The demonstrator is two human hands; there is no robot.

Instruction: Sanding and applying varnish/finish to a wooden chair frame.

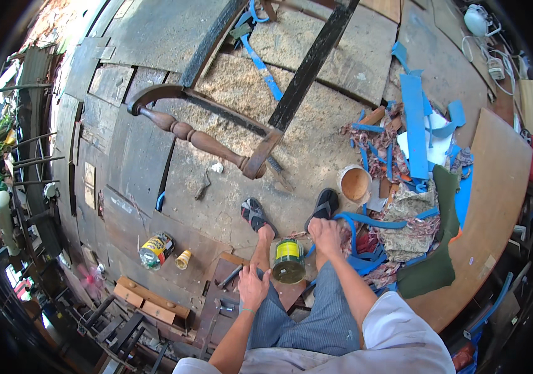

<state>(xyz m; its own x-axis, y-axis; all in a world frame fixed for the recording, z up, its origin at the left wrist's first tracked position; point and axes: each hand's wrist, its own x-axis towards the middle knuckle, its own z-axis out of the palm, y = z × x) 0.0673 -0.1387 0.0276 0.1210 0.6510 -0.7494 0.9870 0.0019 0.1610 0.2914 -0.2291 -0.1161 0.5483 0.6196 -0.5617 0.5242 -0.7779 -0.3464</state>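
Resting left hand [253, 290] on leg [271, 316], grip spread; right hand [327, 235], cannot tell grip; green container [289, 260] between.

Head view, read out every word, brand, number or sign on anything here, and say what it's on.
Green container: print on its yellow label, too small to read.
Jar with a black, yellow and red label: bold lettering, which I won't copy out.
Yellowish cup: small marks, too blurred to read.
Nothing else readable that I can see.
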